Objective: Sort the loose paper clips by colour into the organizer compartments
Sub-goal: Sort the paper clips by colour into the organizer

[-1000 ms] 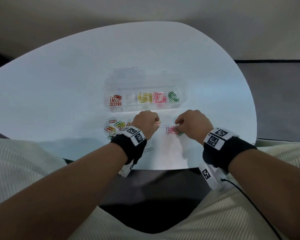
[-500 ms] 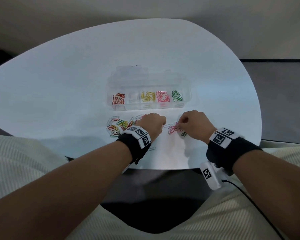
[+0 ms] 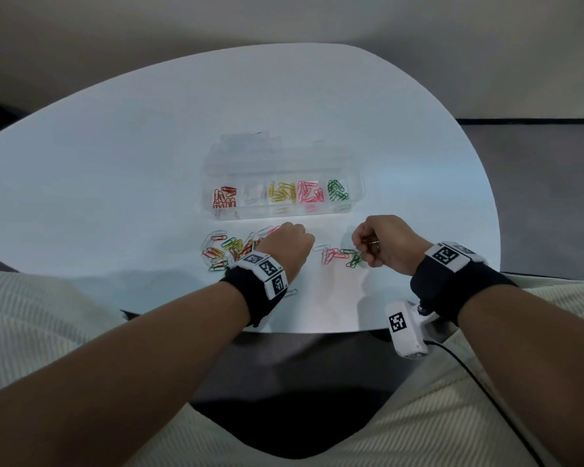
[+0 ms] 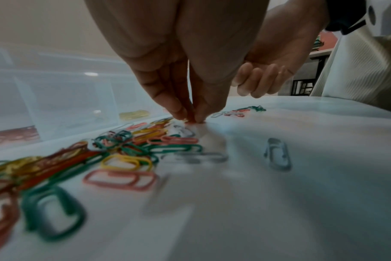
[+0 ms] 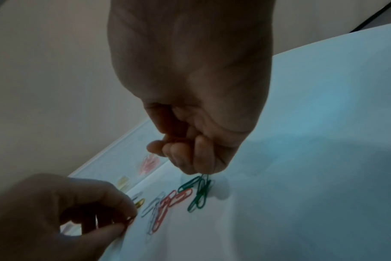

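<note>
Red, yellow, pink, green paper clips point(image 3: 231, 251) on a pale blue-white table point(image 3: 149, 146).

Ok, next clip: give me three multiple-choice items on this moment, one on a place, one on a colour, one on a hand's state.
1. Where does the organizer stand relative to the loose clip pile?
A. farther from the person
B. nearer the person
C. on the floor

2. What colour are the clips in the organizer's rightmost filled compartment?
A. yellow
B. green
C. pink

3. What is the right hand doing?
A. lying flat and open
B. gripping the organizer
C. pinching a green clip

Answers: 1 A, the head view shows the organizer beyond the pile. 2 B, green clips fill that end. 3 C, the right wrist view shows the fingers pinching the clip's top.
</note>
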`<state>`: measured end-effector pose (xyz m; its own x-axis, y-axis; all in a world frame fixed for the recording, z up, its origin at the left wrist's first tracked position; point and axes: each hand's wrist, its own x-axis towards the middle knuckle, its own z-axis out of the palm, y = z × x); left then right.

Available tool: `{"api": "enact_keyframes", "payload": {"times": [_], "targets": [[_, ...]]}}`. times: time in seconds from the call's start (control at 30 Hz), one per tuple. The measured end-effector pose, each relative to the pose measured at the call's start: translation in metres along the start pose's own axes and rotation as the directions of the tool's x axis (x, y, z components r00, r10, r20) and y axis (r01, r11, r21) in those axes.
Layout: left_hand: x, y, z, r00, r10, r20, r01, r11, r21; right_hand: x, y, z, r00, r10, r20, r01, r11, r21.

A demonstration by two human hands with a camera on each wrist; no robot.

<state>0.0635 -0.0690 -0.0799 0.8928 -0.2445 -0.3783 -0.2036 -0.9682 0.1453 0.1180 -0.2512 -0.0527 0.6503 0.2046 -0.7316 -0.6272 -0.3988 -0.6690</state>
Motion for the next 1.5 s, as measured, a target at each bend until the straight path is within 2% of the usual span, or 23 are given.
{"api": "enact_keyframes", "payload": {"times": [0.07,0.1,0.13,0.17,0.23,0.33,0.43,0.53,0.63,0.7,0.73,0.77,0.83,0.87,0.9,0.93,1.0,1.03,1.1,1.27,1.43,1.5], "targets": [[-0.001,0.001,-0.002,1.000,0.013,-0.019,-0.013,0.999,0.031,-0.001,0.000,0.002,0.999,0.029,0.014,-0.027,0.995,-0.093],[-0.001,0.002,-0.002,1.000,0.022,-0.021,-0.021,0.998,0.051,-0.001,0.000,0.003,1.000,0.011,0.015,-0.007,0.973,-0.231],[-0.002,0.003,-0.002,0.999,0.029,-0.025,-0.028,0.997,0.068,-0.002,0.001,0.005,1.000,-0.028,0.012,0.030,0.913,-0.408],[-0.002,0.003,-0.001,0.999,0.034,-0.033,-0.031,0.997,0.075,-0.002,0.002,0.007,0.996,-0.093,0.007,0.080,0.815,-0.574],[-0.002,0.003,-0.003,0.997,0.037,-0.065,-0.033,0.998,0.058,-0.001,0.006,0.010,0.970,-0.244,0.008,0.169,0.647,-0.744],[-0.003,0.003,-0.006,0.991,0.035,-0.130,-0.037,0.999,-0.008,0.000,0.006,0.012,0.946,-0.324,-0.003,0.175,0.518,-0.837],[-0.007,0.008,-0.012,0.984,-0.100,-0.150,0.057,0.961,-0.270,0.001,0.003,0.015,0.952,-0.306,-0.005,0.130,0.420,-0.898],[-0.008,0.016,-0.013,0.975,-0.205,-0.082,0.139,0.858,-0.494,-0.001,0.003,0.020,0.956,-0.293,0.005,0.119,0.370,-0.921],[-0.010,0.026,-0.015,0.974,-0.228,-0.004,0.187,0.808,-0.558,-0.001,0.004,0.026,0.943,-0.333,-0.013,0.095,0.307,-0.947],[-0.010,0.032,-0.015,0.973,-0.231,0.014,0.201,0.812,-0.548,-0.001,0.006,0.031,0.934,-0.357,-0.030,0.072,0.269,-0.961],[-0.010,0.034,-0.014,0.972,-0.236,0.027,0.213,0.819,-0.532,-0.002,0.007,0.032,0.935,-0.354,-0.035,0.068,0.273,-0.960],[-0.010,0.036,-0.013,0.970,-0.242,0.032,0.223,0.826,-0.518,-0.001,0.008,0.031,0.937,-0.344,-0.053,0.067,0.328,-0.942],[-0.012,0.039,-0.012,0.959,-0.282,0.022,0.255,0.830,-0.497,0.001,0.006,0.026,0.942,-0.323,-0.095,0.079,0.487,-0.870],[-0.013,0.041,-0.011,0.955,-0.296,-0.003,0.260,0.843,-0.471,0.002,0.004,0.021,0.949,-0.302,-0.095,0.087,0.537,-0.839],[-0.013,0.042,-0.008,0.959,-0.281,-0.033,0.240,0.871,-0.429,0.002,0.002,0.018,0.960,-0.255,-0.118,0.070,0.626,-0.777],[-0.013,0.043,-0.006,0.968,-0.245,-0.049,0.209,0.901,-0.379,0.003,-0.002,0.015,0.974,-0.184,-0.130,0.042,0.715,-0.698],[-0.011,0.041,-0.003,0.983,-0.183,-0.028,0.168,0.947,-0.275,0.001,-0.009,0.008,0.994,-0.031,-0.105,-0.011,0.925,-0.381],[-0.009,0.039,-0.003,0.985,-0.169,-0.015,0.162,0.960,-0.229,-0.003,-0.011,0.006,0.997,0.006,-0.074,-0.022,0.975,-0.220],[-0.005,0.034,-0.002,0.989,-0.150,0.002,0.149,0.979,-0.139,-0.006,-0.011,0.004,0.998,0.042,0.052,-0.040,0.999,-0.034],[-0.004,0.024,-0.008,0.995,-0.098,0.026,0.099,0.995,-0.022,-0.014,-0.017,0.011,0.954,-0.030,0.300,-0.017,0.988,0.154],[-0.012,0.011,-0.016,0.992,-0.122,0.017,0.123,0.992,-0.034,-0.019,-0.032,0.016,0.938,-0.105,0.329,-0.001,0.952,0.306],[-0.016,0.005,-0.017,0.982,-0.185,-0.037,0.178,0.974,-0.140,-0.018,-0.035,0.018,0.964,-0.098,0.247,0.043,0.975,0.216]]}}
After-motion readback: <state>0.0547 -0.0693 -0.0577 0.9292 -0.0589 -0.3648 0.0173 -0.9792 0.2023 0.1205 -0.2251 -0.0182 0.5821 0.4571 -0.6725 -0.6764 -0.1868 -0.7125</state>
